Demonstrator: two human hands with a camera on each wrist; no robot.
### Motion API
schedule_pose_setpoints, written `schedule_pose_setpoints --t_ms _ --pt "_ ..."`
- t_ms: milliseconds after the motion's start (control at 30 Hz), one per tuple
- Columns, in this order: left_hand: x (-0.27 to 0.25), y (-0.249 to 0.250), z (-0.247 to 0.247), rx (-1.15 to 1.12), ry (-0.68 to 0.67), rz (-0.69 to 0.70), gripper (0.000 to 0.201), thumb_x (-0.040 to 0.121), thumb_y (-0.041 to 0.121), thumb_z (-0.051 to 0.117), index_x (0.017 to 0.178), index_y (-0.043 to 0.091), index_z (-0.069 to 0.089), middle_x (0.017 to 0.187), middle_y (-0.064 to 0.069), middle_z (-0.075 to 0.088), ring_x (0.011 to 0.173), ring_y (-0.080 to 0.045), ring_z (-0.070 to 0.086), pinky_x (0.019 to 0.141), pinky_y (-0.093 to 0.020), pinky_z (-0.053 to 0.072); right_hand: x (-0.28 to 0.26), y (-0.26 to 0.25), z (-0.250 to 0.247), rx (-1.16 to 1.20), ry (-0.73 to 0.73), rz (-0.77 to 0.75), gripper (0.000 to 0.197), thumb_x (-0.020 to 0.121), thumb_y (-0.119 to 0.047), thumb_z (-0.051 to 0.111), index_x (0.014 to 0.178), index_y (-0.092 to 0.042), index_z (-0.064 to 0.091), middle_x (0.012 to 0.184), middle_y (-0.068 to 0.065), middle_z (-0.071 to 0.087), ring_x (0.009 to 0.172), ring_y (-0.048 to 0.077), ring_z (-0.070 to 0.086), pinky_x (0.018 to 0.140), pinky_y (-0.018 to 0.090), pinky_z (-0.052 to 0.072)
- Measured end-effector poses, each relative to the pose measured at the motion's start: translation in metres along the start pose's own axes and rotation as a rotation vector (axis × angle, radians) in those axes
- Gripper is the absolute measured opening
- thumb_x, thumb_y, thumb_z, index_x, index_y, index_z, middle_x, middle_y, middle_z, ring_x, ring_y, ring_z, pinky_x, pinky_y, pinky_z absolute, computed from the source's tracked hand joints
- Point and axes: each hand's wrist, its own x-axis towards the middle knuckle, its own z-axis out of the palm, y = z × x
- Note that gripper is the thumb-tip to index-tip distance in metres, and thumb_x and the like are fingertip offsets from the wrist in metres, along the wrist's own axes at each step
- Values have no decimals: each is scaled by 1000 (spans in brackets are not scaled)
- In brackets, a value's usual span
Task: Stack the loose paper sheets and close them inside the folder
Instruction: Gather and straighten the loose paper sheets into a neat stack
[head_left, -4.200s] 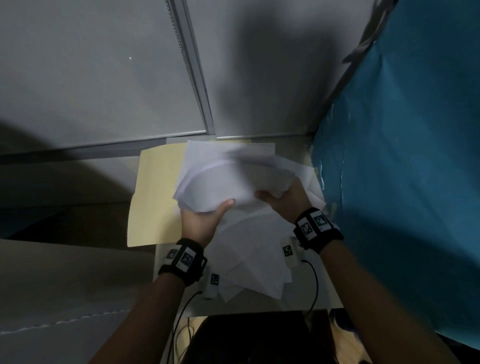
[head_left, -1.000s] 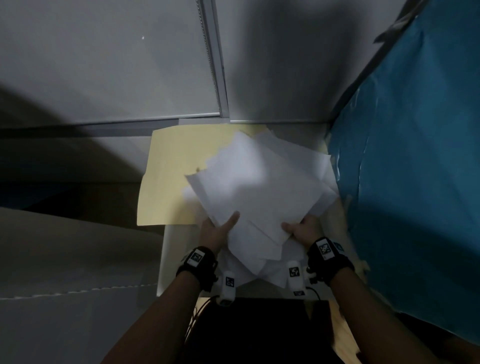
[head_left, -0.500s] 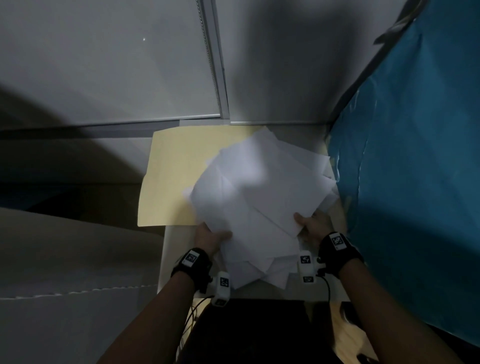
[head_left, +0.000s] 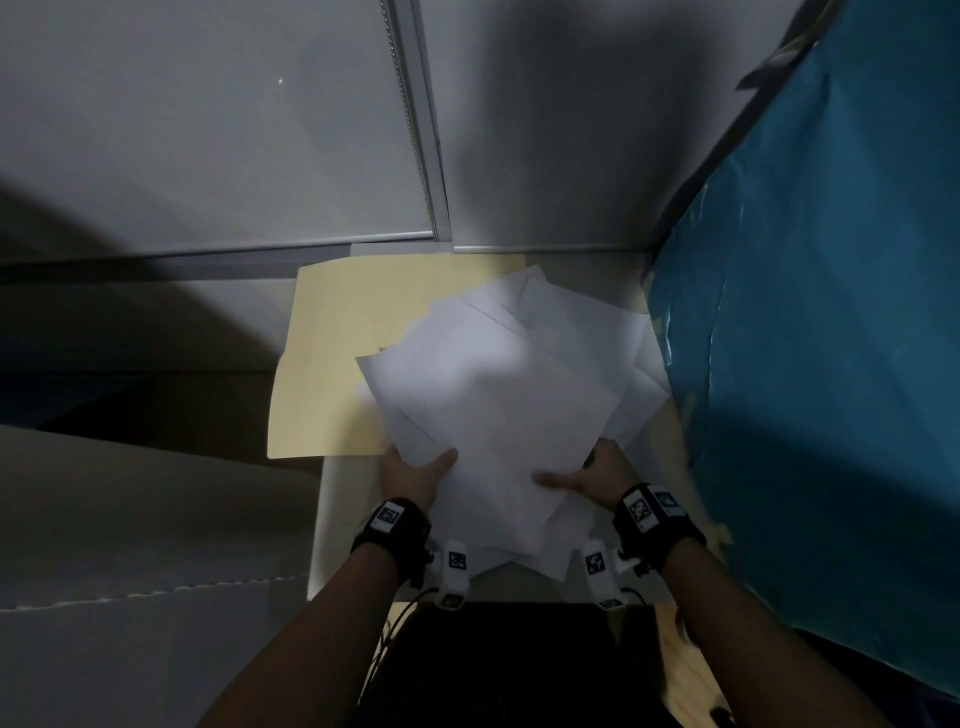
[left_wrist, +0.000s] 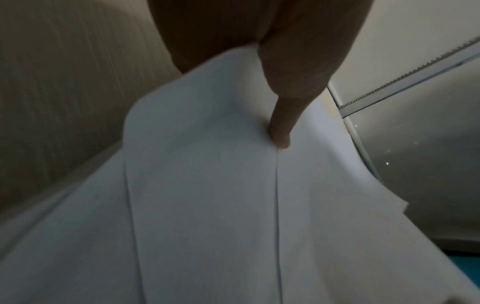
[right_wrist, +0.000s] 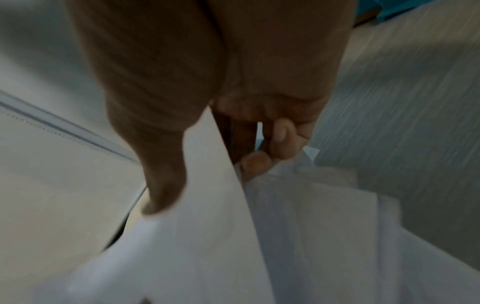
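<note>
Sheets (head_left: 498, 405), more gathered than a second ago yet fanned askew over the open folder (head_left: 337, 364), are pinched by left hand (head_left: 413, 475) and right hand (head_left: 597, 475), so squaring comes next.

The white paper sheets (head_left: 493, 405) form a loose, fanned, uneven pile with corners sticking out at different angles, lying partly over the right half of the folder (head_left: 332, 358). The folder is pale yellow and lies open and flat, its left half bare.
</note>
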Motion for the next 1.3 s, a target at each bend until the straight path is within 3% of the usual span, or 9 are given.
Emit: schedule_pose_setpoints --t_ms 133,267,500,700,800,933,1033,1200,1300 --pt "2 -6 -4 -32 -37 -54 62 79 7 91 135 0 65 128 -18 71 104 -31 67 92 -45 55 20 -16 -15 166 359 81 50 90 -32 75 125 2 64 87 11 69 71 24 62 58 24 51" --pt "-1 -3 -5 -101 -39 -82 63 73 12 97 128 3 69 116 -12 74 99 -31 70 86 -43 57 27 -20 -31 -26 297 107 39 84 -9 81 119 -1 64 75 12 68 53 19 60 46 23 52" --pt "2 3 -7 39 -157 9 58 73 9 96 125 4 71 117 -12 74 96 -27 71 79 -37 59 22 3 -24 -509 -198 239 46 56 -31 97 96 -16 80 93 -2 78 87 16 73 88 39 60" --pt "0 14 -16 -10 -139 92 75 61 30 101 124 2 72 118 -9 79 106 -30 78 80 -40 65 30 -29 -37 -124 291 2 78 51 -46 98 114 -18 61 101 -1 66 88 15 64 76 31 58" --pt "4 25 -20 -70 -198 111 51 73 2 95 119 2 75 106 -3 83 101 -27 80 75 -36 66 33 -54 -41 105 138 -67 81 61 -27 97 129 -15 56 114 2 70 101 16 70 81 25 59" --pt "-2 43 -14 2 -301 170 49 67 7 100 111 4 79 107 -10 83 100 -30 80 90 -54 65 33 -69 -26 3 -2 -100 61 68 -23 94 122 -11 68 110 2 76 102 18 73 85 33 62" --pt "-14 58 -4 2 -284 288 45 66 8 101 106 9 79 104 -2 84 97 -20 80 86 -49 65 23 -85 -10 -2 92 -96 53 68 -34 94 109 -12 69 102 4 74 96 25 73 78 38 63" --pt "-56 106 1 -181 -121 497 60 70 5 99 124 6 71 119 3 80 113 -10 76 96 -24 60 -18 -131 -11 200 321 -286 53 70 -19 93 105 -28 54 100 -17 61 91 -4 65 68 5 51" --pt "-78 132 -2 -211 -81 625 71 64 9 103 126 6 68 122 1 79 119 -13 74 104 -30 57 -39 -153 -17 203 368 -456 67 66 -13 95 105 -43 48 107 -27 57 92 -27 57 79 -3 45"
